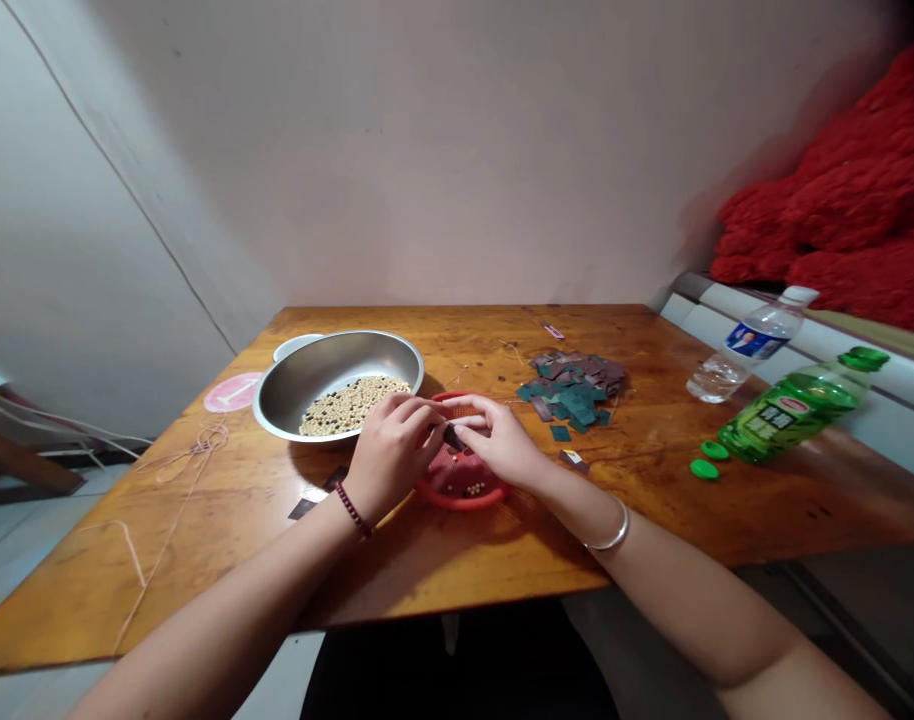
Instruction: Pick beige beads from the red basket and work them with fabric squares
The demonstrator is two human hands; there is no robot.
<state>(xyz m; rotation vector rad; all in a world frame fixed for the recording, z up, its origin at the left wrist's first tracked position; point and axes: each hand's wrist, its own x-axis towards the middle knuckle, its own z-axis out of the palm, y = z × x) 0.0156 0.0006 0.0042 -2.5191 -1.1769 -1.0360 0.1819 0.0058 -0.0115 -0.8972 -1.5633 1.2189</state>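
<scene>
My left hand and my right hand meet over a small red mesh basket. Their fingertips are closed together around a small dark flat piece, partly hidden by the fingers. A few pale round grains lie in the basket. Left of it, an oval steel bowl holds many small cream grains mixed with black ones; whether they are beans or beads I cannot tell. To the right lies a loose pile of dark green and brown square pieces.
A clear water bottle and a green drink bottle stand at the right, with green caps beside them. A pink round disc and tangled thread lie at the left. Red fluffy material is heaped behind the bottles.
</scene>
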